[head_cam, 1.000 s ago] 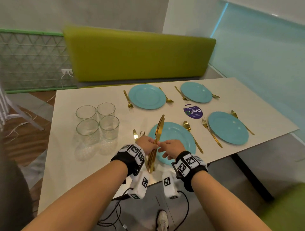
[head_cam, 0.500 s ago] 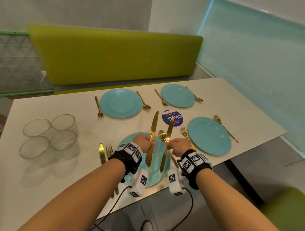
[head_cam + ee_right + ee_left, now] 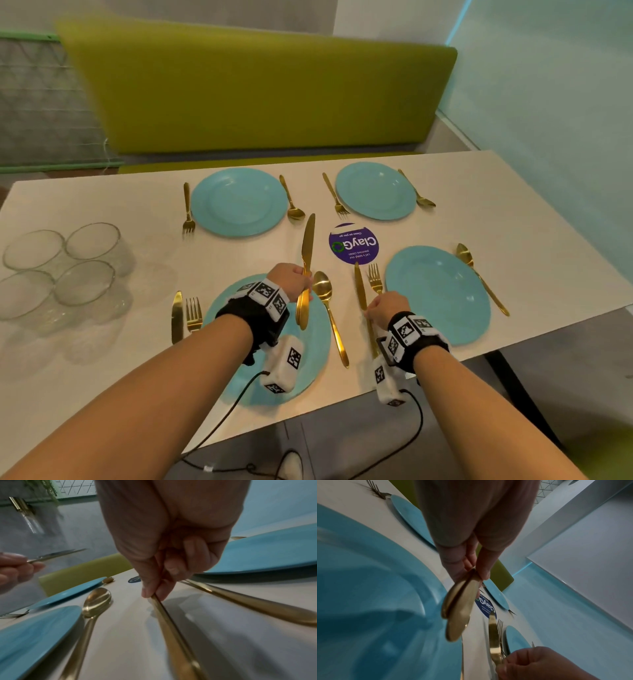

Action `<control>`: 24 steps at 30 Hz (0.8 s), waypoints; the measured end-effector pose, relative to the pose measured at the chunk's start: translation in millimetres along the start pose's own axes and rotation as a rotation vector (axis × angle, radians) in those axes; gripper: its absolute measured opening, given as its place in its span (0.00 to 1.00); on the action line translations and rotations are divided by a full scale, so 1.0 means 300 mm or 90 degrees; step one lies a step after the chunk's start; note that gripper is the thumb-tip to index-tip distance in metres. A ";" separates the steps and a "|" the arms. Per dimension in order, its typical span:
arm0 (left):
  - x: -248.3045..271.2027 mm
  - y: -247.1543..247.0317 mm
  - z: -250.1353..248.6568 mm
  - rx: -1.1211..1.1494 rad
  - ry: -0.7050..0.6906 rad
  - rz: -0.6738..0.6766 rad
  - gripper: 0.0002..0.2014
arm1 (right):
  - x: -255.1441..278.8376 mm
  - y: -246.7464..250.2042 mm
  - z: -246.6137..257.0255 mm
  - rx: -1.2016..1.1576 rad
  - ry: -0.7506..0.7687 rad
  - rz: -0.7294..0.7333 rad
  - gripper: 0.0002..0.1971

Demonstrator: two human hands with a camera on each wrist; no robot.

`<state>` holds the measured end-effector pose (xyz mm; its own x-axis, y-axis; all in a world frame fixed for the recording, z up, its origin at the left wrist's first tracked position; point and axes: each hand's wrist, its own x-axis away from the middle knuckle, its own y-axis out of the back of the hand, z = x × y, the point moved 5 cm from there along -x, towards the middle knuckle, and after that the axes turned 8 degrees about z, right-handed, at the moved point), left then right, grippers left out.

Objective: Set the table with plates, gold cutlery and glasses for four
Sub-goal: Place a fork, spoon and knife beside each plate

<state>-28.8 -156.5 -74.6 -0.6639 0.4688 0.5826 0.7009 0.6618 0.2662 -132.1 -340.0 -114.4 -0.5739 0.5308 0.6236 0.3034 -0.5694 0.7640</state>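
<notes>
Four blue plates stand on the white table (image 3: 496,219), each with a gold fork and spoon. My left hand (image 3: 291,277) hovers over the near left plate (image 3: 317,359) and grips two gold knives (image 3: 307,246) together, blades pointing away. Their two handles (image 3: 458,601) overlap in the left wrist view. My right hand (image 3: 385,305) pinches another gold knife (image 3: 359,291) low at the table, just left of the fork (image 3: 375,277) beside the near right plate (image 3: 438,294). The right wrist view shows the thumb and fingers (image 3: 161,588) on its handle (image 3: 171,626).
Several empty glasses (image 3: 65,267) stand grouped at the table's left. A knife (image 3: 177,315) and a fork (image 3: 194,313) lie left of the near left plate, a spoon (image 3: 329,308) on its right. A purple sticker (image 3: 354,243) marks the centre. A green bench (image 3: 260,92) runs behind.
My right hand took one knife from the bundle and carried it right and down, beside the near right plate's fork. My left hand kept the remaining knives and shifted slightly away.
</notes>
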 end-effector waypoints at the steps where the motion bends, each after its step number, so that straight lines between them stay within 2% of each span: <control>1: -0.006 -0.004 -0.002 -0.001 0.002 -0.004 0.14 | -0.012 0.001 -0.006 0.007 -0.001 -0.002 0.18; 5: -0.028 -0.023 -0.008 0.006 0.011 -0.013 0.14 | -0.064 -0.004 -0.038 0.004 -0.019 -0.001 0.16; 13: -0.051 -0.058 -0.022 0.024 0.052 -0.004 0.13 | -0.087 0.005 -0.061 -0.031 -0.040 -0.058 0.12; 24: -0.059 -0.101 -0.044 0.016 0.053 -0.010 0.11 | -0.040 -0.030 -0.087 -0.004 0.007 -0.099 0.12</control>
<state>-35.0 -192.5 -82.8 -0.6501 0.4088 0.6405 0.6830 0.6837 0.2568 -147.7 -357.6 -133.3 -0.6226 0.6059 0.4952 0.2054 -0.4841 0.8505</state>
